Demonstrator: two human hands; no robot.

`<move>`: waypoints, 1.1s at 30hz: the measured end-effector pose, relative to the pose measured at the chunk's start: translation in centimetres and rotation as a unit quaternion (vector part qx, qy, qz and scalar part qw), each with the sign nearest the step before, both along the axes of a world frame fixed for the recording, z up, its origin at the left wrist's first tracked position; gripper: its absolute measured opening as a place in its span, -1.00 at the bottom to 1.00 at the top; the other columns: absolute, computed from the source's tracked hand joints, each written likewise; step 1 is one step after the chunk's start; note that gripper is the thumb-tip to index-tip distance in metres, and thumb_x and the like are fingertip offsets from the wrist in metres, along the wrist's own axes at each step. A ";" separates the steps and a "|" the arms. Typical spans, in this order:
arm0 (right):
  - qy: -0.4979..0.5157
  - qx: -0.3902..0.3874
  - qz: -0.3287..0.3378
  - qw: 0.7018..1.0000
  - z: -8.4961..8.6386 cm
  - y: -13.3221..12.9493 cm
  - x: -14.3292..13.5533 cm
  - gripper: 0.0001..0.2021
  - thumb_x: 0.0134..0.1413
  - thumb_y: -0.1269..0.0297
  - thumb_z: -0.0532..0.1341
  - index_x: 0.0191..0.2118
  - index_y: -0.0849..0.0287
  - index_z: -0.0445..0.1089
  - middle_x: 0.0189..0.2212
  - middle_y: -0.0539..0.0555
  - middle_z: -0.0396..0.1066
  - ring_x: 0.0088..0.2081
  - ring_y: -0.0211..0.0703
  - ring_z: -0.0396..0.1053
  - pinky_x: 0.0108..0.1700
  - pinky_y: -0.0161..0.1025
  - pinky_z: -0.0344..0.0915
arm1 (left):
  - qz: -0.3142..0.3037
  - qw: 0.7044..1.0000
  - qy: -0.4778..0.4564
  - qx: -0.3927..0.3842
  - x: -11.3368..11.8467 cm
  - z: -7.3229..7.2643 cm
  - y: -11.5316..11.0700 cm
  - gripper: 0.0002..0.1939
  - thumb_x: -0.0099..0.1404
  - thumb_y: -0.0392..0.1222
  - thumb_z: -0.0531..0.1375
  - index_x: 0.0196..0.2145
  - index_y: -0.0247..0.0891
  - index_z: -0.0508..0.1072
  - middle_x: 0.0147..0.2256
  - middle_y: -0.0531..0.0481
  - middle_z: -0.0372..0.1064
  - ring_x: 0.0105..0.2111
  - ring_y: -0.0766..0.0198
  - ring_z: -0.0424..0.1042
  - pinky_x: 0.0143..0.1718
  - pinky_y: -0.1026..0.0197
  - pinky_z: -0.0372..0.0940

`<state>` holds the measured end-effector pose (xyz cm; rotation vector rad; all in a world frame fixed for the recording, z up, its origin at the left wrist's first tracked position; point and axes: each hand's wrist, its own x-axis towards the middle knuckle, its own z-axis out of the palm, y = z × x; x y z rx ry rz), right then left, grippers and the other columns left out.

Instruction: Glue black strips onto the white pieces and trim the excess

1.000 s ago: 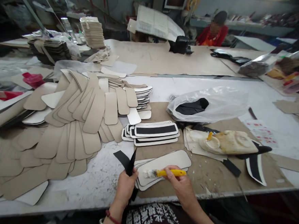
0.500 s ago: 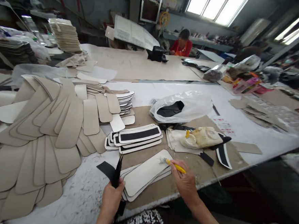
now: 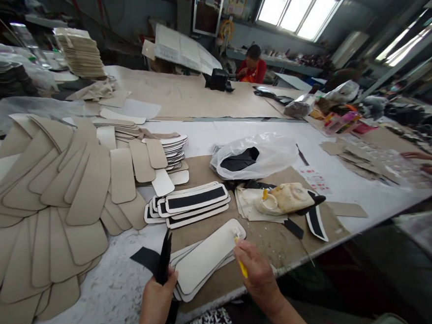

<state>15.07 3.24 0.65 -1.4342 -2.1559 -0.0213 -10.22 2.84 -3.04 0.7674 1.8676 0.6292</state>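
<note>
My left hand (image 3: 155,292) is closed round a bundle of black strips (image 3: 162,259), one strip sticking out to the left. Its thumb rests by the near left end of a white rounded panel (image 3: 208,259), topmost in a small, slightly fanned stack. In my right hand (image 3: 259,272) is a yellow-handled brush (image 3: 242,267), its tip at the panel's far right end, where a whitish smear shows. Behind the stack lie several white panels with black strips (image 3: 196,199) on them. To the right, a stained cream-coloured plastic container (image 3: 287,199) lies on pale sheets.
Many beige rounded panels (image 3: 88,190) fan out across the left of the table. A clear plastic bag (image 3: 274,153) with black pieces sits behind the container. A person in red (image 3: 256,70) sits at the far table. Another person's hands (image 3: 428,162) reach in at the right edge.
The brush has swung from lying flat toward the right to a steeper angle, its handle now toward me. The view has shifted slightly right. My left hand still holds the black strips.
</note>
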 end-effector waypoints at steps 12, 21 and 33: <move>-0.061 0.020 0.012 0.998 0.3 -0.5 -1.0 -0.71 0.01 0.59 -0.01 -0.22 0.21 0.36 -0.26 0.20 0.36 -0.10 -0.07 0.31 -0.13 -0.15 0.37 | 0.004 1.000 0.000 -0.021 0.2 0.5 -0.2 -0.64 -0.07 -0.01 0.15 -0.39 -0.35 0.45 -0.51 -0.08 0.43 -0.38 0.08 0.40 -0.36 0.19 0.23; 0.146 -0.155 0.043 0.976 1.5 -2.6 -6.4 -0.73 0.03 0.56 0.02 -0.19 0.13 0.32 -0.28 0.11 0.34 -0.19 -0.17 0.31 -0.16 -0.24 0.34 | 0.034 0.999 -0.040 -0.005 0.4 0.1 -0.4 -0.67 -0.09 0.01 0.18 -0.49 -0.35 0.42 -0.74 0.11 0.18 -0.65 0.27 0.20 -0.57 0.24 0.12; 0.390 -0.264 -0.074 0.879 0.6 -1.5 -7.5 -0.85 0.09 0.27 0.10 -0.34 0.22 0.35 -0.43 0.08 0.37 -0.36 -0.21 0.35 -0.32 -0.31 0.34 | 0.068 0.994 -0.085 0.023 0.5 0.2 -0.8 -0.78 -0.08 -0.11 0.17 -0.52 -0.34 0.39 -0.74 0.11 0.19 -0.67 0.32 0.19 -0.60 0.28 0.12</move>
